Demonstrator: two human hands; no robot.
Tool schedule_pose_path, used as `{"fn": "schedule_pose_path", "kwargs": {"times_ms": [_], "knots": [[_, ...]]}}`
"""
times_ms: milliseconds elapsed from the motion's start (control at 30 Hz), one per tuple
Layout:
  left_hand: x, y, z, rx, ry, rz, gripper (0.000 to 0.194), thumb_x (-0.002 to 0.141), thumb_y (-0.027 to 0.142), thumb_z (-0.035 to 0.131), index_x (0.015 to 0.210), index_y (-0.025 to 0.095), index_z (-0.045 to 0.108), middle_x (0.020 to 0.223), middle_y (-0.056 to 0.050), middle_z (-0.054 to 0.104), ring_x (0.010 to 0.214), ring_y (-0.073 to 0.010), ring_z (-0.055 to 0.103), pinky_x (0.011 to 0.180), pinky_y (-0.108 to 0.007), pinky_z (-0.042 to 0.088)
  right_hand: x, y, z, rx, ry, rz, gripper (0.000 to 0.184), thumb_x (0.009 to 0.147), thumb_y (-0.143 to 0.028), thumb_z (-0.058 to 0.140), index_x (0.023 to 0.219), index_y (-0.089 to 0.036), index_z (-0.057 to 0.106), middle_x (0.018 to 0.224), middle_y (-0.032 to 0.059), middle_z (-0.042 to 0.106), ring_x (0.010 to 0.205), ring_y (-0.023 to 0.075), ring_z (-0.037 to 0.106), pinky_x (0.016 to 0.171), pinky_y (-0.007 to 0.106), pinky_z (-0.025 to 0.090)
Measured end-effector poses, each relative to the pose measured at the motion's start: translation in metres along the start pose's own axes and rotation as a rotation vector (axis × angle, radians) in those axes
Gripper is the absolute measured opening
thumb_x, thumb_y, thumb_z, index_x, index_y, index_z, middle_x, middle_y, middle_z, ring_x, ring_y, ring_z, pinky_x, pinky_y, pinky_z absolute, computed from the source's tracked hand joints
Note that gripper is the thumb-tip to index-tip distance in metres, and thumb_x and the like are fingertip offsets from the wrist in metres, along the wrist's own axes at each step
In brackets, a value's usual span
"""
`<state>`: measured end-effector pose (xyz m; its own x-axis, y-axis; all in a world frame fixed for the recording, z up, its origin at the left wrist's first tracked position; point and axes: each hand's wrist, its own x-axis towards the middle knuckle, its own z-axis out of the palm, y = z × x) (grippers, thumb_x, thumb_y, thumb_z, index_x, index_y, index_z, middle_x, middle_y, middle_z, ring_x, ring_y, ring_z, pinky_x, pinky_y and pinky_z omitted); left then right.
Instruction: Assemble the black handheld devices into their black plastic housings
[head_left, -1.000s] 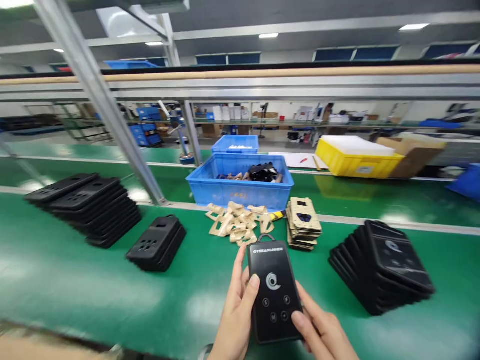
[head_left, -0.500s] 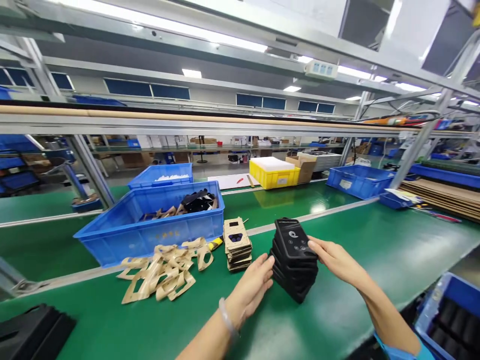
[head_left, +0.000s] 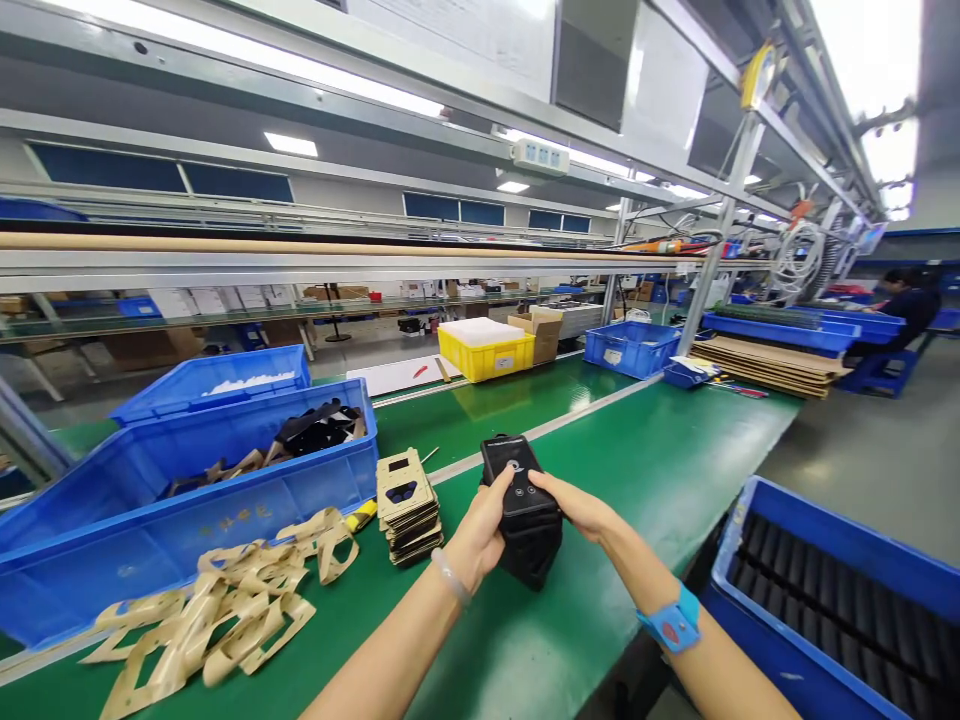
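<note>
A stack of black, flat, rounded cases [head_left: 534, 545] stands on the green worktop; the top one bears a printed logo and small round icons. My left hand [head_left: 478, 530] grips its left side, thumb lying on the top face. From the right, my right hand [head_left: 576, 505] holds it with the thumb on the upper edge and the fingers partly hidden behind. Left of it sits a pile of beige cut-out sheets [head_left: 409, 500] with dark openings. Farther left lie loose, peeled-looking beige frames [head_left: 225, 610] in a heap.
A blue bin [head_left: 225, 515] with dark and beige scraps stands at left. Behind are a yellow crate [head_left: 487, 362] and another blue bin [head_left: 634, 350]. Below the right edge, a blue crate [head_left: 750, 620] holds rows of black pieces. A person [head_left: 911, 305] sits far right.
My view has swung right, bringing the lower-right crate and the seated person into sight. Both hands have closed in on the black stack, and its layers look more evenly lined up.
</note>
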<state>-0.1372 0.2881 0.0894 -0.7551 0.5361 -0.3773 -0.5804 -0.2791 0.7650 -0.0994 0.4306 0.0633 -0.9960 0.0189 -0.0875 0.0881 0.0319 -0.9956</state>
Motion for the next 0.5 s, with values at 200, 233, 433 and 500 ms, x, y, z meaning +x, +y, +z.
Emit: {"fn": "schedule_pose_path", "kwargs": {"times_ms": [200,233,433,500], "knots": [[-0.013,0.006,0.000,0.062,0.019,0.034,0.032,0.092,0.027,0.055,0.118,0.009,0.056,0.101,-0.012,0.070,0.076,-0.0177,0.068,0.060,-0.023,0.052,-0.002,0.000,0.016,0.113,0.060,-0.137,0.060,0.087,-0.053,0.054,0.129,-0.010,0.050,0.115,0.0141,0.061,0.109,0.0273,0.057,0.102,0.049,0.035],[-0.019,0.007,-0.003,0.079,0.020,0.056,0.036,0.091,0.026,0.057,0.124,0.012,0.053,0.106,-0.011,0.069,0.080,-0.0175,0.068,0.062,-0.022,0.052,-0.007,-0.003,0.020,0.114,0.068,-0.182,0.063,0.085,-0.053,0.056,0.131,-0.011,0.048,0.118,0.0133,0.060,0.111,0.0274,0.056,0.102,0.048,0.036],[-0.069,-0.003,-0.065,0.452,-0.060,0.387,0.098,0.052,0.043,0.086,0.138,0.023,0.043,0.134,-0.008,0.056,0.121,-0.0330,0.053,0.101,-0.036,0.046,-0.047,0.010,0.052,0.014,0.053,-0.437,0.119,0.049,-0.049,0.088,0.148,-0.023,0.028,0.146,0.0084,0.034,0.135,0.0304,0.029,0.113,0.041,0.022],[-0.072,-0.017,-0.094,0.569,0.008,0.466,0.110,0.040,0.046,0.089,0.138,0.023,0.043,0.137,-0.009,0.053,0.132,-0.0364,0.040,0.111,-0.039,0.036,-0.051,0.036,0.063,-0.109,0.021,-0.502,0.145,0.038,-0.051,0.092,0.153,-0.016,0.011,0.152,0.0144,0.017,0.140,0.0328,0.013,0.116,0.043,0.010]]}}
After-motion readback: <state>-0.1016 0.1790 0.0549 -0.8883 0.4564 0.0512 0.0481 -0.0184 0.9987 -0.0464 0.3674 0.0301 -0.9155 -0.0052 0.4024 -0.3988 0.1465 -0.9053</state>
